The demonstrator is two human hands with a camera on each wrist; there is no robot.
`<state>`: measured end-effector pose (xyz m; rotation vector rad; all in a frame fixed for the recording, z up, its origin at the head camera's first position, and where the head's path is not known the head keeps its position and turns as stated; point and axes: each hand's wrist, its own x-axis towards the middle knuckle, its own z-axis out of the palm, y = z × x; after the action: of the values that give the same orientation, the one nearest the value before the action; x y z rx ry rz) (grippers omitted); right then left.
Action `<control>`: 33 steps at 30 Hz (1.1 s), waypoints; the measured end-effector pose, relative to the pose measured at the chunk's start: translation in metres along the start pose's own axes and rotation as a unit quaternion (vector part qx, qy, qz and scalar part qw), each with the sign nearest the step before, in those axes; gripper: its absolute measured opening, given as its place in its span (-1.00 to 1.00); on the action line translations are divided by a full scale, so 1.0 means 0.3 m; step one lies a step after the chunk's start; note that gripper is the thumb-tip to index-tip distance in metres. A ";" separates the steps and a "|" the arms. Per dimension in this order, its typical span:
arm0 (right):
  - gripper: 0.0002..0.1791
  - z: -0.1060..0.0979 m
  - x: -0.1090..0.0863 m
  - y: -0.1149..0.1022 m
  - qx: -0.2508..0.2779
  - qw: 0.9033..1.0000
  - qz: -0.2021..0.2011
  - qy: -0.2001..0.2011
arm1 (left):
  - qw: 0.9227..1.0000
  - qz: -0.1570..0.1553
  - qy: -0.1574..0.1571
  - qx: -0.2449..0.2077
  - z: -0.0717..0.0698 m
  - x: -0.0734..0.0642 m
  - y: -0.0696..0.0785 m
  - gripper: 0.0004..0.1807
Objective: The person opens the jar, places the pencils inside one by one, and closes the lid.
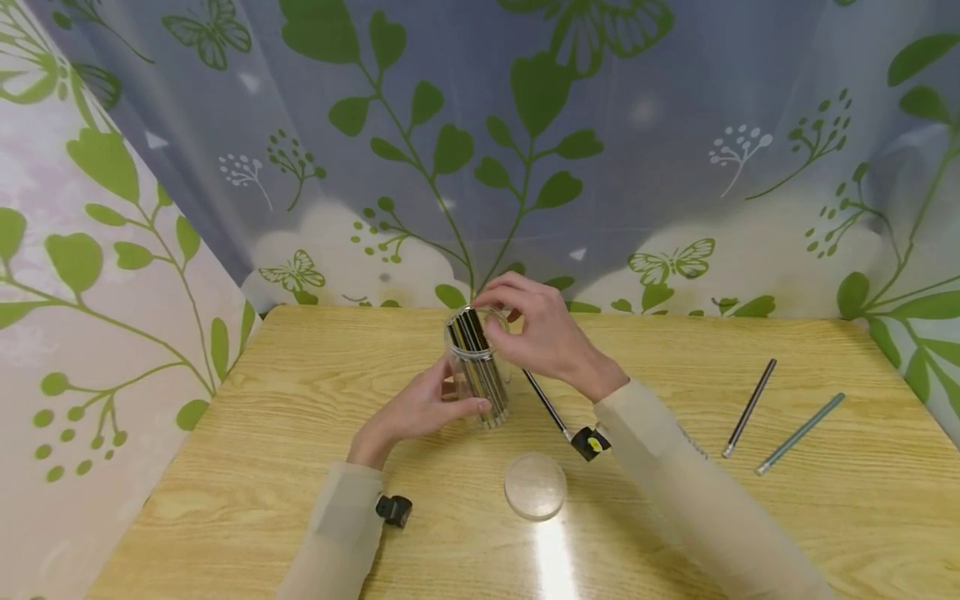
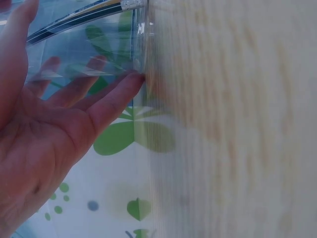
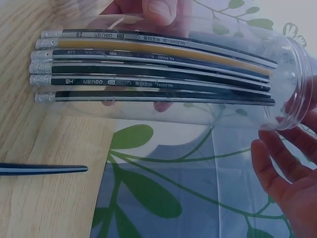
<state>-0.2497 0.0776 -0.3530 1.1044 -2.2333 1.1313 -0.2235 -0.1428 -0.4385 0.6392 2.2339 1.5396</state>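
A clear plastic jar (image 1: 465,392) stands on the table, leaning slightly, with several dark pencils (image 3: 163,69) and a yellow one inside, eraser ends down. My left hand (image 1: 420,404) grips the lower part of the jar, thumb across the front and fingers behind it. At the top, my right hand (image 1: 536,325) holds the jar's mouth, its fingers curved at the rim (image 3: 299,84). The pencils' upper ends sit just inside that rim. A round clear lid (image 1: 535,486) lies flat on the table in front of the jar.
One dark pencil (image 1: 546,404) lies right of the jar, below my right wrist. Farther right on the wooden table (image 1: 300,417) lie a black pencil (image 1: 750,408) and a green pencil (image 1: 801,433). A leaf-patterned curtain (image 1: 480,167) hangs along the table's back edge.
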 end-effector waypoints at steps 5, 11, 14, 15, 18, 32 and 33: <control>-0.75 -0.007 -0.002 0.004 0.009 1.000 -0.002 -0.002 | 1.000 0.000 0.002 -0.002 -0.002 -0.001 0.003 -0.15; -0.76 -0.018 -0.011 0.011 0.020 1.000 -0.003 -0.009 | 1.000 0.002 0.001 -0.005 -0.002 -0.003 -0.001 -0.13; -0.77 -0.027 -0.022 0.017 0.034 0.999 -0.002 -0.010 | 1.000 0.002 0.000 -0.006 0.000 -0.005 -0.003 -0.10; -0.77 -0.031 -0.026 0.019 0.039 0.999 0.000 -0.010 | 1.000 0.002 0.001 -0.005 0.000 -0.005 -0.004 -0.10; -0.78 -0.046 -0.043 0.024 0.048 0.999 0.017 -0.012 | 1.000 0.003 0.000 -0.005 0.002 -0.007 -0.004 -0.10; -0.78 -0.097 -0.149 0.093 0.011 0.996 0.084 -0.007 | 1.000 0.000 0.006 0.008 0.001 -0.006 0.003 -0.10; -0.77 -0.099 -0.159 0.100 0.007 0.996 0.090 -0.012 | 1.000 0.000 0.007 0.008 0.000 -0.005 0.002 -0.11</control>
<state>-0.2447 0.1346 -0.3807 0.9408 -2.3869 1.2123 -0.2219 -0.1434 -0.4378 0.6346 2.2584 1.5310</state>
